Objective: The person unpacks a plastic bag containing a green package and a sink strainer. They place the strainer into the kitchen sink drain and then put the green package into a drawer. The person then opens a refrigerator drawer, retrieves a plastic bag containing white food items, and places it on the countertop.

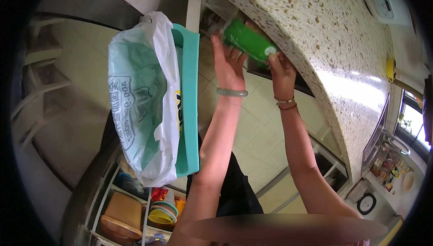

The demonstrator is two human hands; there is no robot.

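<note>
My right hand pinches the near right end of a green packet, an oblong with a shiny clear wrap and a small white round spot. Beside the packet's lower left side, my left hand has its fingers stretched out, palm toward it; whether the fingertips touch is hard to tell. A pale green bangle circles my left wrist, and thin beaded bracelets are on the right. Left of my left forearm stands a teal bin, lined with a white printed plastic bag folded over its rim.
A speckled stone counter curves along the right. An open drawer below the packet's far end holds items too shadowed to name. At lower left, an open drawer carries a brown container and stacked colourful bowls. White shelves stand far left.
</note>
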